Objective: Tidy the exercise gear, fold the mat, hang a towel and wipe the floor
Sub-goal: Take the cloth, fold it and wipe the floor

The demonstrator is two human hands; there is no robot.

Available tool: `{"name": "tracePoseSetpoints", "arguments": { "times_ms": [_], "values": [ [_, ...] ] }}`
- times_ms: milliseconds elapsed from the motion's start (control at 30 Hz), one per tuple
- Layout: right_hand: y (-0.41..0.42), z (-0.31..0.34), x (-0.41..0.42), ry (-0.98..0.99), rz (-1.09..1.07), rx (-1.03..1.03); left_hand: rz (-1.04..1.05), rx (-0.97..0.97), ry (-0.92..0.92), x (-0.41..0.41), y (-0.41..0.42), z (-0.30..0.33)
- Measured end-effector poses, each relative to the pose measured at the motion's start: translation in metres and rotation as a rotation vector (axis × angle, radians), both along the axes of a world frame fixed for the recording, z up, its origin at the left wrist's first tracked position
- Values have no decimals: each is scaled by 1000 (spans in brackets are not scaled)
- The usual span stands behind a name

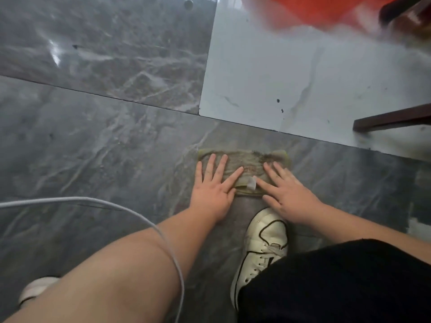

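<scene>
No text can be read; the white tag [251,183] on the cloth [245,164] is too blurred to show any lettering.

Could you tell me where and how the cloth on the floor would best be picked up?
Probably by the near folded edge of the cloth, beside the white tag, pinching from the person's side. It lies flat under the left hand and right hand; that edge is exposed between them.

Floor [98,141] is reading as glossy veined dark-grey stone, with a paler polished tile [303,78] showing upper right. Rag [247,164] is looking like matt, rough olive cloth; shoe [263,248] is showing smooth white leather-like finish.
</scene>
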State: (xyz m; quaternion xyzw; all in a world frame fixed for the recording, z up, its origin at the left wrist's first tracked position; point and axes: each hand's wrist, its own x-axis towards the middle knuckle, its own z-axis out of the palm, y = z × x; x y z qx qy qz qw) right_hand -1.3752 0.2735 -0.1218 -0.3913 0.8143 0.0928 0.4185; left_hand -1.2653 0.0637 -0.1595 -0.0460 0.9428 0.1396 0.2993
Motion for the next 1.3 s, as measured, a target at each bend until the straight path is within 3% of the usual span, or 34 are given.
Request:
{"name": "tracePoseSetpoints", "arguments": {
  "times_ms": [133,333,567,700,900,1300],
  "values": [
    [-68,-10,-12,2,287,-38,292,-57,-60,40,-28,0],
    [-182,-9,-7,55,529,-8,380,-125,-65,67,-132,-6],
    [-333,-27,-4,204,453,-41,438,-200,24,51,-280,-15],
    [-391,-38,-8,224,330,-49,414,-184,-22,25,-348,-10],
    [-363,-36,8,251,374,-51,410,-169,-27,40,-320,-9],
    [-255,-17,85,113,481,-63,203,-107,-107,143,-233,5]
  ]
}}
